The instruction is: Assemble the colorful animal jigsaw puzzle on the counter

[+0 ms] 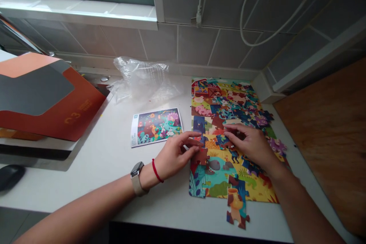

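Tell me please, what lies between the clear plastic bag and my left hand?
The printed picture card, left of the puzzle, as the head view shows.

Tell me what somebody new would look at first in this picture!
Probably the bright puzzle pieces on the right side of the white table, with the left hand at their left edge and the right hand over their middle. Next might come the big orange-and-gray object at the far left, then the shiny, crinkly clear plastic near the tiled wall.
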Tool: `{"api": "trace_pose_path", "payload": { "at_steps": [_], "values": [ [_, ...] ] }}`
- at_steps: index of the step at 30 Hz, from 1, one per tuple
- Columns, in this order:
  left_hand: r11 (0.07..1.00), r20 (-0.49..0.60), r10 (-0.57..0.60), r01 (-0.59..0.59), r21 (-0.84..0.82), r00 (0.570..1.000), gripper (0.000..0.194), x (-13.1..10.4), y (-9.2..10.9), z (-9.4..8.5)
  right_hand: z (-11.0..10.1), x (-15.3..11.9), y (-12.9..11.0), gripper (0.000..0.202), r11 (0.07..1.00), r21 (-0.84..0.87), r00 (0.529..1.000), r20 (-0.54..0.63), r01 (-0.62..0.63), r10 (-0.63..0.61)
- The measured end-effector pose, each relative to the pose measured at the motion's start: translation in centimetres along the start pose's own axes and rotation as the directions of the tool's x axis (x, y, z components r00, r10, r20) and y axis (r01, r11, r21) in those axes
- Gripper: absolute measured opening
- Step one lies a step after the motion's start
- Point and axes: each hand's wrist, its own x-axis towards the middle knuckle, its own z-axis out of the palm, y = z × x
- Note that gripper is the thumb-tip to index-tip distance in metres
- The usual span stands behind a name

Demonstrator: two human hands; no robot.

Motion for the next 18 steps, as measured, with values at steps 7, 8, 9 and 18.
{"api": "trace_pose_path", "payload": {
  "at_steps": [7,8,9,18],
  "values": [
    [0.999,-0.005,0.021,-0.021,-0.041,1.0,0.034,0.1,-0.1,0.1,-0.1,-0.5,-2.2,0.017,0.959,-0.079,0.961,-0.006,0.274,-0.275],
    [0.999,-0.016,0.035,-0.036,-0.038,0.999,0.033,0.1,-0.2,0.0,0.1,-0.7,-2.7,0.017,0.951,-0.053,0.952,0.049,0.306,-0.303],
    [0.998,-0.026,0.05,-0.051,-0.035,0.998,0.032,0.2,-0.2,0.0,0.3,-1.1,-3.2,0.02,0.94,-0.024,0.935,0.113,0.34,-0.335],
    [0.988,-0.039,0.116,-0.119,-0.101,0.993,0.029,0.2,-0.3,0.0,2.2,-2.5,-4.2,0.058,0.892,0.005,0.839,0.337,0.451,-0.427]
  ]
}}
